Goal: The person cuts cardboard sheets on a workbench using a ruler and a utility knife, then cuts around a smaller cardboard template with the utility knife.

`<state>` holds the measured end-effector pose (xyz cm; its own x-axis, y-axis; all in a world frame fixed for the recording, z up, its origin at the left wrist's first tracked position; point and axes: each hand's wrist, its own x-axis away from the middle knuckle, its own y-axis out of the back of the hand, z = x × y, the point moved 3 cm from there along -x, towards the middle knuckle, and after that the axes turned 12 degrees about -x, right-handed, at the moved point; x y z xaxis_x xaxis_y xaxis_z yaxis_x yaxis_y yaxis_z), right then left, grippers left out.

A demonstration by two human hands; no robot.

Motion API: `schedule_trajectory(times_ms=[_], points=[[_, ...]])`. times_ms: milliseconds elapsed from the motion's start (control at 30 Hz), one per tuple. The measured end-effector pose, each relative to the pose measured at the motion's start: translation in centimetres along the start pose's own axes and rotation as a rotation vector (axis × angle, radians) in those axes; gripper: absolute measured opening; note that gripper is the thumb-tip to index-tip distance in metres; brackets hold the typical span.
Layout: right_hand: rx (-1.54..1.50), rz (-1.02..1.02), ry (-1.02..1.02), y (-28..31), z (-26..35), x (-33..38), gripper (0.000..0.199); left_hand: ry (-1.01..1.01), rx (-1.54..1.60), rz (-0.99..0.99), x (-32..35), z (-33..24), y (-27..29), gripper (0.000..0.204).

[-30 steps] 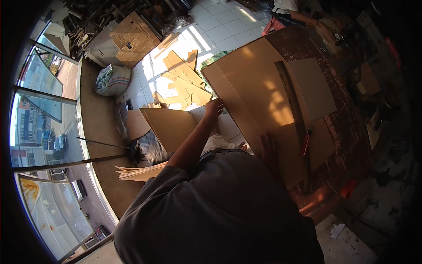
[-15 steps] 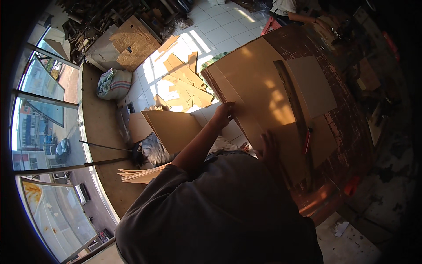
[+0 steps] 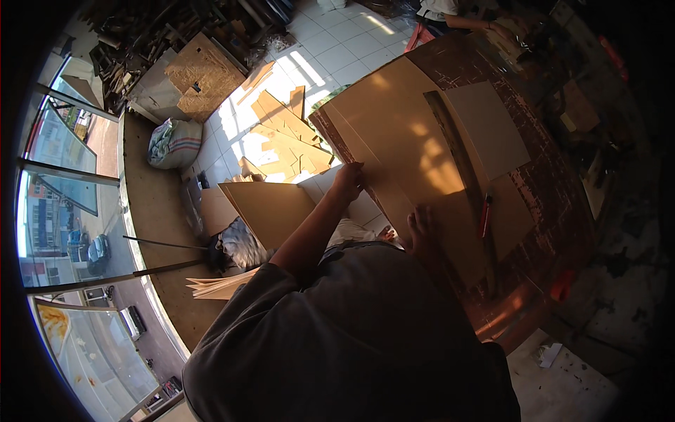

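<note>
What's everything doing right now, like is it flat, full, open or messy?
Left hand: at the brown board's edge, grip unclear
Right hand: resting on the board, fingers spread
Brown board: flat on the table
Dark strip: lying on the board
Red pen-like tool: lying down
Grey sheet: flat
Table: scratched
Board scraps: scattered
Striped sack: bulging

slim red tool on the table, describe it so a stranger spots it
Find the reddish-brown table at right, then the large tan sheet on it. Follow the long dark strip to its lower half, where the slim red tool lies. Unlike the strip and sheet, it is bright red.
</note>
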<state>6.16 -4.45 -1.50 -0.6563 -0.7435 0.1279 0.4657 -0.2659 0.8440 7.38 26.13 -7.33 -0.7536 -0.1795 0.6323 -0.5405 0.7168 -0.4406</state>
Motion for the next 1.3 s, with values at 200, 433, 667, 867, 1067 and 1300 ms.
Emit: schedule_trajectory(times_ms=[200, 433, 667, 867, 1067, 1300], points=[[-0.051, 0.017, 0.020, -0.6, -1.0, 0.0, 0.079, -0.048, 0.033, -0.087, 1.4, 0.2, -1.3, 0.014], [-0.074, 0.016, 0.072, -0.6, -1.2, 0.2, 0.077, -0.001, -0.058, -0.132, 2.0, 0.5, -1.8, 0.021], [-0.250, -0.028, 0.149, 0.3, -1.6, 1.2, 0.080, -0.177, -0.338, -0.205, 4.2, 0.2, -2.2, 0.020], [-0.738, -0.221, -0.111, 4.2, -1.5, 2.6, 0.064, -0.284, -0.109, -0.279, 5.7, -3.6, 0.5, 0.022], [-0.775, -0.161, -0.335, 9.2, -1.0, 2.5, 0.038, -0.383, -0.039, -0.260, 7.3, -10.6, -2.0, 0.021], [-0.785, -0.294, -0.105, 12.9, 4.8, -3.0, 0.029, -0.557, -0.186, -0.102, 13.2, -7.9, -10.4, 0.023]])
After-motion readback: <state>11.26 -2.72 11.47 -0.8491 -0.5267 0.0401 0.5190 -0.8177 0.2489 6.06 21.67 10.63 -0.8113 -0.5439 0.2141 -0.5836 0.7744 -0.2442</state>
